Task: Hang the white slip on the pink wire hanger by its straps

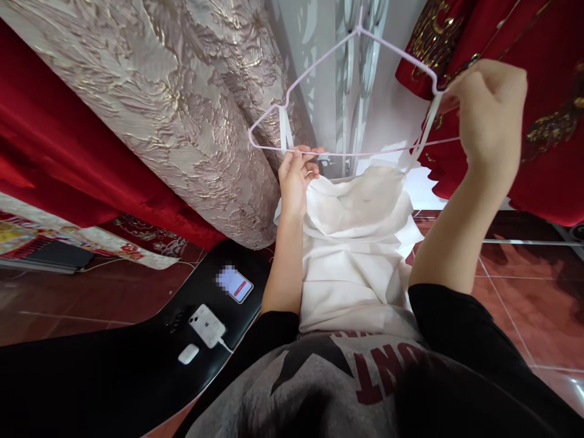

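Note:
A pale pink clothes hanger [319,58] hangs in front of me, with a white strappy dress [356,267] on it. The dress's left strap [285,129] loops over the hanger's left notch. My left hand [295,179] is closed at the hanger's bottom bar, just below that strap and beside the dress's top edge. On the other side, my right hand [495,115] pinches at the hanger's right notch, where the right strap [429,125] runs down to the dress. The tips of my right fingers are partly hidden. Loose folds of the dress fall towards my body.
Textured beige-gold fabric [182,103] and red fabric [68,140] hang at left; an embroidered red garment [547,109] hangs at right. On a black bench [114,365] lie a lit phone [239,287], a white phone [207,325] with a cable, and a white earbud case [188,354].

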Action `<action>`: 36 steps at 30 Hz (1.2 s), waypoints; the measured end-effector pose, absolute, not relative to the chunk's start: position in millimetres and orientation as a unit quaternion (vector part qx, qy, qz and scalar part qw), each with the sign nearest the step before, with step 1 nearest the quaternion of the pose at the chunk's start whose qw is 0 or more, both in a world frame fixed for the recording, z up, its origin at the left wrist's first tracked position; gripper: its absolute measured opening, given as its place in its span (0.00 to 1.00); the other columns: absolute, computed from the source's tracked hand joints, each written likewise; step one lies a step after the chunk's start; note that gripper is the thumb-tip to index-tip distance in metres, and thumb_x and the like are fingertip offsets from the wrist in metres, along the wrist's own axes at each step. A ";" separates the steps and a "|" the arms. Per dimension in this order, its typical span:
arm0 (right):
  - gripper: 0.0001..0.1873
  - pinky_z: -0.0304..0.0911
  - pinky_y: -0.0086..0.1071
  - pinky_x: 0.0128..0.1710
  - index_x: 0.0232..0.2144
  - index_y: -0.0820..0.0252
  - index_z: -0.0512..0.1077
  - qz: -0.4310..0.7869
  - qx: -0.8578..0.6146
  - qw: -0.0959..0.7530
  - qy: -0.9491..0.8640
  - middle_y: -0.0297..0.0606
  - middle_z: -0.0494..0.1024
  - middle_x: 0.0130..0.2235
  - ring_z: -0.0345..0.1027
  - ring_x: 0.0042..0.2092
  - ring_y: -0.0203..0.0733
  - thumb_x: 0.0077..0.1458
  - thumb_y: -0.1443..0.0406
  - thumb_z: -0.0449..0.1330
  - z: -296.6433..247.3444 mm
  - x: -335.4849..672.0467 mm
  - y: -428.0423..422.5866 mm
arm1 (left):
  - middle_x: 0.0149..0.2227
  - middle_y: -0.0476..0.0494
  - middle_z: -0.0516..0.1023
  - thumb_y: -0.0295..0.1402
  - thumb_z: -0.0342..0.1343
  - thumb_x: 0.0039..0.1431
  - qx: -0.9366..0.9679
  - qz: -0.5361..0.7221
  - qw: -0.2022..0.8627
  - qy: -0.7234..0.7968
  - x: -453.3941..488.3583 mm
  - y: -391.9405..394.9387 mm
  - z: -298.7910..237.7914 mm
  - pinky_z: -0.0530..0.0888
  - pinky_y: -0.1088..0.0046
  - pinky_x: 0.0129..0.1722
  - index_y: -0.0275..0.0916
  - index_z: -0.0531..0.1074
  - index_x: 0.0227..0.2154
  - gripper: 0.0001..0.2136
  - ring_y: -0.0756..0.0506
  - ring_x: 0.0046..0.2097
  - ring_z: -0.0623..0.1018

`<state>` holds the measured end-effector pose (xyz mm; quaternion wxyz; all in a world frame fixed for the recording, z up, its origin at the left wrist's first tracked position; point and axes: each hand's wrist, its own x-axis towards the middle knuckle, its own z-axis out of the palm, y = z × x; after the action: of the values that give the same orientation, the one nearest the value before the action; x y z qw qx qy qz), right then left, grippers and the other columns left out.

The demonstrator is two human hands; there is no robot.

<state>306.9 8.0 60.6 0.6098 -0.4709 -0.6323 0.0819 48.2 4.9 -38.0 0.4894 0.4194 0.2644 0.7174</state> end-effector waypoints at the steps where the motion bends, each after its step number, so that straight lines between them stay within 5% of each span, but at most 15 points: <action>1: 0.16 0.60 0.37 0.34 0.16 0.54 0.62 0.086 -0.469 0.622 -0.622 0.37 0.65 0.22 0.60 0.27 0.37 0.52 0.72 0.50 63.5 307.2 9.7 | 0.37 0.44 0.81 0.31 0.47 0.71 0.420 0.716 0.490 0.266 48.9 4.0 -37.5 0.70 0.77 0.27 0.40 0.71 0.32 0.11 0.51 0.26 0.73; 7: 0.13 0.61 0.34 0.36 0.21 0.54 0.63 -0.037 -0.319 0.802 -0.504 0.37 0.65 0.27 0.63 0.31 0.36 0.53 0.73 0.49 54.2 274.8 0.1 | 0.42 0.43 0.81 0.33 0.45 0.72 0.421 0.697 0.506 0.285 58.3 -1.8 -35.5 0.71 0.75 0.28 0.41 0.72 0.34 0.13 0.51 0.26 0.72; 9: 0.12 0.63 0.34 0.37 0.24 0.56 0.67 0.043 -0.295 0.754 -0.585 0.37 0.69 0.28 0.66 0.33 0.37 0.54 0.73 0.50 39.0 251.8 -4.6 | 0.44 0.43 0.81 0.37 0.44 0.72 0.427 0.693 0.510 0.277 58.7 -4.0 -35.4 0.73 0.75 0.29 0.41 0.73 0.35 0.14 0.51 0.26 0.73; 14: 0.04 0.58 0.48 0.58 0.36 0.54 0.73 0.091 -0.419 0.463 -0.776 0.34 0.78 0.39 0.69 0.46 0.44 0.57 0.63 0.58 -1.7 212.4 1.3 | 0.43 0.41 0.81 0.41 0.48 0.70 0.505 0.653 0.466 0.317 40.1 -7.2 -37.5 0.75 0.74 0.29 0.40 0.76 0.39 0.13 0.49 0.29 0.78; 21: 0.12 0.54 0.45 0.58 0.44 0.53 0.73 0.034 -0.423 0.493 -0.759 0.32 0.79 0.44 0.69 0.43 0.40 0.62 0.59 0.53 -19.7 207.3 -5.2 | 0.34 0.47 0.78 0.32 0.63 0.59 0.522 0.761 0.145 0.357 4.7 9.3 -49.0 0.76 0.73 0.42 0.42 0.74 0.31 0.04 0.46 0.39 0.79; 25: 0.11 0.54 0.43 0.56 0.41 0.53 0.74 0.011 -0.418 0.495 -0.762 0.31 0.79 0.42 0.69 0.44 0.41 0.62 0.60 0.53 -22.7 205.4 -8.2 | 0.29 0.49 0.77 0.34 0.63 0.59 0.573 0.700 0.229 0.359 12.1 8.1 -48.2 0.77 0.72 0.37 0.42 0.69 0.37 0.08 0.47 0.33 0.80; 31: 0.10 0.54 0.42 0.55 0.42 0.51 0.74 0.008 -0.410 0.505 -0.759 0.29 0.79 0.42 0.69 0.43 0.40 0.61 0.62 0.55 -25.8 206.7 -7.5 | 0.27 0.49 0.75 0.37 0.62 0.61 0.588 0.691 0.209 0.363 26.0 1.3 -34.2 0.73 0.75 0.29 0.40 0.75 0.35 0.06 0.49 0.29 0.77; 36: 0.09 0.54 0.42 0.55 0.40 0.52 0.75 0.022 -0.400 0.524 -0.751 0.29 0.80 0.41 0.69 0.43 0.39 0.61 0.62 0.55 -24.9 206.6 -9.3 | 0.17 0.54 0.60 0.32 0.62 0.63 0.563 0.673 0.329 0.349 26.9 -6.5 4.4 0.61 0.77 0.19 0.38 0.74 0.27 0.09 0.53 0.19 0.63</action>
<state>206.6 -9.3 -24.9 0.5243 -0.3998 -0.7515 0.0220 26.9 -6.5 4.4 0.3286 0.5634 0.3488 0.6730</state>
